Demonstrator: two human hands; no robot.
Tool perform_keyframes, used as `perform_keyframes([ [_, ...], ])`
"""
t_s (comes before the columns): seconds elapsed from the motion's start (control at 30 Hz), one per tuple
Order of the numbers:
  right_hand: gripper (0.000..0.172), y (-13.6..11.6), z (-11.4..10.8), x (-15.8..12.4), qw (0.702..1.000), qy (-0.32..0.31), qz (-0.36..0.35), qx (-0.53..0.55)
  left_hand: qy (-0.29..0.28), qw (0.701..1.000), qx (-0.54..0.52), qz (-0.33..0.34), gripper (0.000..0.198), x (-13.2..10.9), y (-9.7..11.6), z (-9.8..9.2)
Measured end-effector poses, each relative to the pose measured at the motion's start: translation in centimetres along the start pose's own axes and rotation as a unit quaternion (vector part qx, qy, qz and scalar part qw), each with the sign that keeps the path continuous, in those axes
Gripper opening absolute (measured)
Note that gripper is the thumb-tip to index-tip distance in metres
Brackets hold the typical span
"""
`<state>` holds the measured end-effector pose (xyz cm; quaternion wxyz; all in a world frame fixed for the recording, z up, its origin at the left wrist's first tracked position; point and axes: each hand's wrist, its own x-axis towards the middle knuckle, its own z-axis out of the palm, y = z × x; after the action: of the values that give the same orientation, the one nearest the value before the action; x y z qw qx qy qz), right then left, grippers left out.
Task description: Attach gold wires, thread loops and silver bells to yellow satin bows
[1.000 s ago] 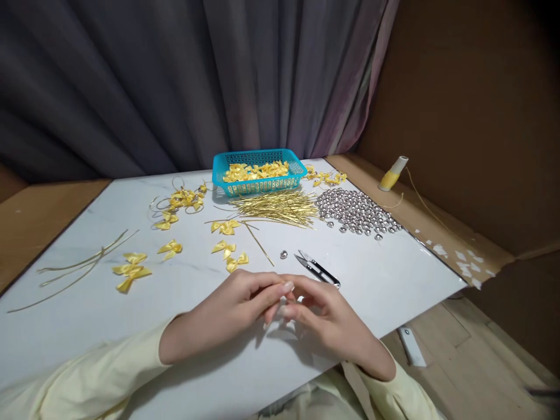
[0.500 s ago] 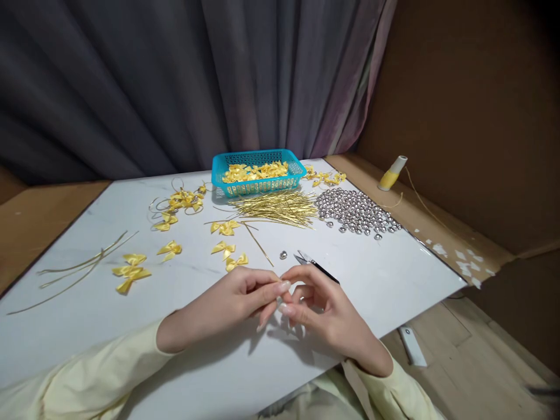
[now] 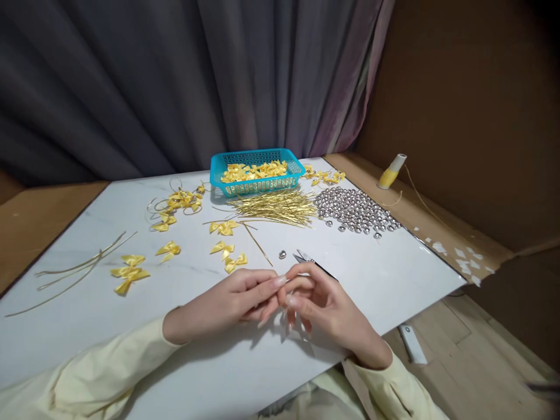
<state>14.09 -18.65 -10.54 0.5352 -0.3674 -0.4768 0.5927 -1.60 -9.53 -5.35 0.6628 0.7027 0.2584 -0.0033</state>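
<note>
Left hand point(image 3: 227, 303) and right hand point(image 3: 326, 309) meet fingertip to fingertip low over the table point(image 3: 394, 280), pinched on something too small to identify. Snips point(image 3: 312, 263) partly hidden behind right fingers. Loose silver bead point(image 3: 282, 254) just beyond.

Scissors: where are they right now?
Head view: the scissors lie on the white table just beyond the right hand, which covers their near end. A lone silver bead sits just to their left.
</note>
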Motion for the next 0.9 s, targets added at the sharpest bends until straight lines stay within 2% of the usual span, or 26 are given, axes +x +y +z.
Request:
perform_keyframes([
  [0.1, 0.021, 0.1, -0.2, 0.1, 1.0, -0.002, 0.009, 0.009, -0.035, 0.998, -0.053, 0.003, 0.035, 0.3, -0.8, 0.1],
  [0.4, 0.026, 0.7, -0.6, 0.3, 0.997, 0.009, 0.067, 0.037, -0.068, 0.99, -0.12, 0.001, 0.038, 1.0, -2.6, 0.9],
  [0.6, 0.025, 0.5, -0.7, 0.1, 0.996, 0.021, 0.068, 0.05, -0.049, 0.98, -0.191, -0.017, 0.034, 1.3, -2.9, 0.8],
  [0.7, 0.024, 0.4, -0.8, 0.1, 0.996, 0.047, 0.062, 0.035, -0.04, 0.971, -0.235, -0.029, 0.032, 1.4, -2.9, 0.4],
  [0.8, 0.021, 0.5, -0.7, 0.2, 0.995, 0.093, 0.042, 0.0, -0.067, 0.963, -0.261, -0.032, 0.03, 1.5, -3.2, 0.1],
  [0.9, 0.021, 0.8, -0.6, 0.3, 0.993, 0.091, 0.028, -0.076, -0.077, 0.961, -0.265, -0.028, 0.029, 1.6, -3.5, 0.0],
])
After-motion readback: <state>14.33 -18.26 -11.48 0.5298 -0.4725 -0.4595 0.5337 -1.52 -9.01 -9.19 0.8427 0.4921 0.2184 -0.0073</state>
